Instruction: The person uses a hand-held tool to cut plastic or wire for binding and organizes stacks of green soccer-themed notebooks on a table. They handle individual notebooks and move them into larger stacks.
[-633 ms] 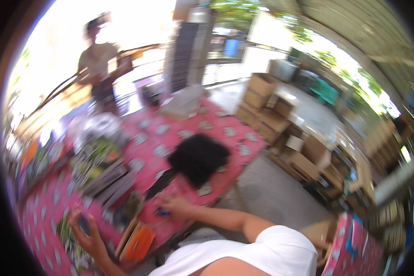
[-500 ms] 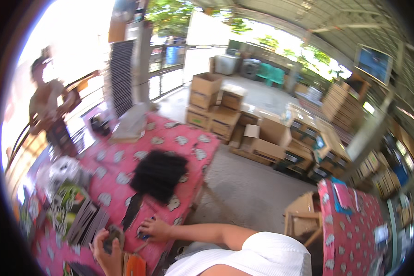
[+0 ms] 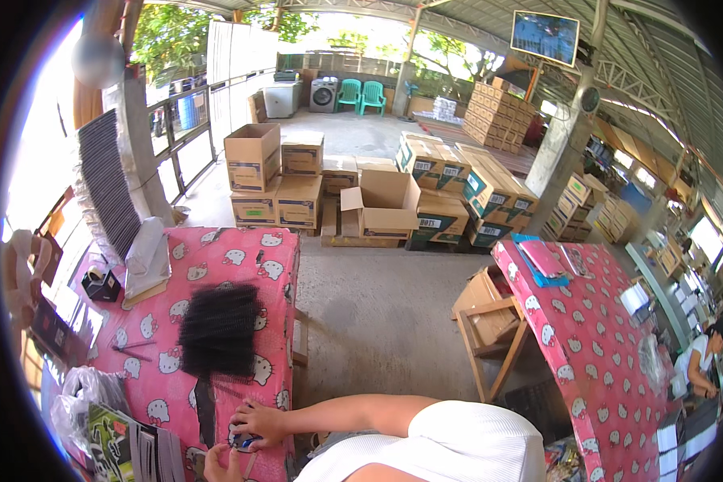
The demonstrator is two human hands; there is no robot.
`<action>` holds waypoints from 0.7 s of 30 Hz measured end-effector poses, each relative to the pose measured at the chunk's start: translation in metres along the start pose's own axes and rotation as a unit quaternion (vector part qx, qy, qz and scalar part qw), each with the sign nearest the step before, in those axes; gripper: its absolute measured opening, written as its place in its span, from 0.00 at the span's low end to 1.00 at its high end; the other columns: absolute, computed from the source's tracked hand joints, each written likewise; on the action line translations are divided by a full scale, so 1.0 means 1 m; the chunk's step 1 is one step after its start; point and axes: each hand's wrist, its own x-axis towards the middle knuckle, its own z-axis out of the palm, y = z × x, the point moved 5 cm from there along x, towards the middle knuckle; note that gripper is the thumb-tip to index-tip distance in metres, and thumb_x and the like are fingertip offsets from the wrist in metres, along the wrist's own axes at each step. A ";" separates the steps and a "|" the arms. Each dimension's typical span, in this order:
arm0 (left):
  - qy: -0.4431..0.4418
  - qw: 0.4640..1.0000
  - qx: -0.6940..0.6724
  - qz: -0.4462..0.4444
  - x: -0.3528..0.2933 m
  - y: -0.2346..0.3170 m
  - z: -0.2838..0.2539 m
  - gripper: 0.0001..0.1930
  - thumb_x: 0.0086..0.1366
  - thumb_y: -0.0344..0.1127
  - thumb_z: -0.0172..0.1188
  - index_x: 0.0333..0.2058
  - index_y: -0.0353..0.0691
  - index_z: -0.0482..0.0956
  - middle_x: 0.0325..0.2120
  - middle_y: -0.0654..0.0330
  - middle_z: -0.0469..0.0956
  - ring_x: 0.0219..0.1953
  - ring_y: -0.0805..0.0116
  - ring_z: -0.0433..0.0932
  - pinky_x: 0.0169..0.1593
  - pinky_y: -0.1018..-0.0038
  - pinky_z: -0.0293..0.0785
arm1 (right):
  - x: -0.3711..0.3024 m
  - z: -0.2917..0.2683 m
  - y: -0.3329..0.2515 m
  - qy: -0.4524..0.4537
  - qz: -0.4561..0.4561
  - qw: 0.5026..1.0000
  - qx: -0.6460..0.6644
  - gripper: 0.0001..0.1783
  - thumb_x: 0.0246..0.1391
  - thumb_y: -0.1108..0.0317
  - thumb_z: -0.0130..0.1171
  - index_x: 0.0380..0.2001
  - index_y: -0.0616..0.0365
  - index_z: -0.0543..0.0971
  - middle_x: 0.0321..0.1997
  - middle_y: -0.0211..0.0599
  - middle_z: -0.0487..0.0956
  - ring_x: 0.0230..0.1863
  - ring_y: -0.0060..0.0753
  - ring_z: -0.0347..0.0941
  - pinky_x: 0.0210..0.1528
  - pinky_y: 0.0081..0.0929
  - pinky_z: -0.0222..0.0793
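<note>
We saw the right hand resting palm down on the pink patterned table, its fingers spread over a small blue object. Just below it, at the picture's lower edge, the left hand touched the same object; its grip was hard to make out. Directly above the right hand lay a black bristly mat. To the left of both hands sat a crumpled clear plastic bag and a stack of printed packets. Far above the hands stood stacked cardboard boxes.
</note>
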 end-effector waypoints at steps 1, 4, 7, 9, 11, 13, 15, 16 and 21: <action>-0.008 1.000 -0.017 -0.015 0.001 0.009 -0.003 0.12 0.58 0.38 0.65 0.39 0.41 0.81 0.33 0.56 0.81 0.36 0.65 0.77 0.43 0.72 0.72 | 0.000 0.001 0.001 -0.001 -0.002 1.000 0.002 0.34 0.40 0.49 0.63 0.50 0.55 0.71 0.55 0.45 0.66 0.59 0.49 0.58 0.62 0.62 0.43; -0.025 0.999 -0.035 -0.030 0.003 -0.002 0.000 0.12 0.58 0.36 0.64 0.39 0.38 0.80 0.33 0.57 0.80 0.34 0.69 0.77 0.40 0.75 0.72 | 0.001 0.001 0.000 0.007 -0.003 1.000 -0.001 0.33 0.41 0.49 0.62 0.50 0.54 0.71 0.54 0.44 0.67 0.59 0.49 0.58 0.62 0.60 0.43; -0.044 0.996 -0.053 -0.056 0.004 -0.003 0.003 0.11 0.59 0.35 0.63 0.39 0.37 0.80 0.32 0.58 0.80 0.34 0.70 0.77 0.39 0.75 0.73 | -0.001 0.001 0.003 0.020 -0.004 1.000 -0.015 0.33 0.41 0.50 0.62 0.50 0.54 0.71 0.54 0.44 0.67 0.59 0.49 0.58 0.62 0.59 0.44; -0.051 0.996 -0.057 -0.049 0.002 0.000 0.001 0.11 0.59 0.35 0.63 0.39 0.37 0.80 0.32 0.58 0.80 0.34 0.70 0.77 0.39 0.75 0.73 | 0.000 -0.005 -0.003 0.012 -0.002 1.000 -0.010 0.33 0.41 0.50 0.62 0.50 0.54 0.71 0.53 0.44 0.67 0.59 0.49 0.59 0.62 0.59 0.44; -0.063 0.995 -0.055 -0.056 0.001 0.005 0.000 0.11 0.59 0.34 0.63 0.39 0.36 0.79 0.32 0.57 0.80 0.34 0.70 0.77 0.40 0.75 0.73 | 0.000 -0.011 -0.006 0.006 0.001 1.000 -0.007 0.33 0.41 0.50 0.62 0.50 0.54 0.71 0.53 0.44 0.67 0.59 0.49 0.59 0.62 0.59 0.44; -0.080 0.993 -0.046 -0.076 0.000 0.010 0.002 0.11 0.59 0.34 0.62 0.39 0.36 0.79 0.32 0.57 0.80 0.34 0.70 0.77 0.40 0.75 0.73 | -0.003 -0.014 -0.006 0.002 0.004 1.000 -0.007 0.33 0.40 0.50 0.63 0.50 0.54 0.71 0.53 0.44 0.67 0.59 0.49 0.59 0.62 0.59 0.45; -0.079 0.992 -0.058 -0.073 0.000 0.009 0.002 0.11 0.59 0.34 0.62 0.39 0.35 0.79 0.32 0.57 0.80 0.35 0.70 0.77 0.40 0.75 0.73 | -0.002 -0.013 -0.006 0.004 0.002 1.000 -0.005 0.33 0.40 0.50 0.63 0.49 0.54 0.71 0.53 0.44 0.67 0.59 0.48 0.59 0.62 0.58 0.45; -0.080 0.992 -0.064 -0.071 0.000 0.008 0.003 0.11 0.60 0.34 0.62 0.39 0.35 0.79 0.32 0.56 0.80 0.35 0.70 0.77 0.40 0.75 0.73 | -0.002 -0.013 -0.005 0.004 0.002 1.000 -0.004 0.33 0.40 0.50 0.63 0.49 0.55 0.71 0.53 0.44 0.67 0.58 0.48 0.59 0.62 0.58 0.45; -0.070 0.992 -0.070 -0.075 0.001 -0.019 0.012 0.08 0.56 0.29 0.62 0.34 0.33 0.77 0.29 0.56 0.78 0.33 0.71 0.77 0.37 0.76 0.73 | -0.001 -0.012 -0.006 0.015 -0.005 1.000 -0.008 0.32 0.41 0.50 0.62 0.49 0.55 0.71 0.53 0.43 0.67 0.58 0.48 0.59 0.62 0.56 0.44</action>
